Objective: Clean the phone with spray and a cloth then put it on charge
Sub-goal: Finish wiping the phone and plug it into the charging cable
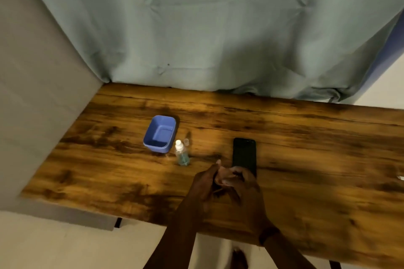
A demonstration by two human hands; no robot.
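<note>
A black phone (pixel 244 155) lies flat on the wooden table (pixel 306 159), its long side pointing away from me. A small clear spray bottle (pixel 181 154) with blue liquid and a white nozzle stands to the left of it, and its clear cap (pixel 186 142) sits just behind it. My left hand (pixel 206 181) and my right hand (pixel 243 182) are pressed together at the phone's near end. The right hand's fingers curl against the left palm and cover the phone's near edge. Whether anything is held between the hands is hidden. No cloth is recognisable.
A blue plastic tub (pixel 160 134) stands open to the left of the bottle. A grey-green curtain (pixel 207 28) hangs behind the table and a grey panel (pixel 32 105) closes its left side. A small white thing (pixel 400 178) shows at the right edge.
</note>
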